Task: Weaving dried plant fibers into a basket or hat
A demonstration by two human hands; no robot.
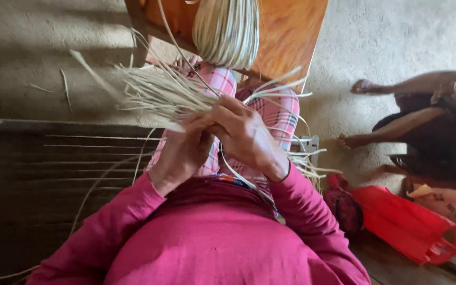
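I hold a fan of thin pale straw-coloured reed strips [159, 95] in front of my lap, and both my hands are closed around the place where the strips gather. My left hand [183, 153] grips the bunch from below, fingers curled tight on it. My right hand [246, 137] lies over the top, fingers bent down onto the same gathered point, so the two hands touch each other there. The free ends spray out up and to the left, and a few loose strips [296, 153] curl away to the right over my pink checked trousers [281, 113].

To do this well, I judge that the grip must stay firm at the gathering point while the fingertips sort single strips, so the fan does not slip apart. Keeping the strips flat and side by side, not twisted, should help an even result.

Above my hands hangs a rounded bundle of the same pale strips [227, 31], bent over the edge of an orange-brown wooden seat [286, 31]. On the floor to my right lie a red plastic bag [402, 221] and a dark red pouch [344, 208]. Another person's bare feet and legs [397, 105] rest on the grey concrete floor [376, 37] well apart from me.
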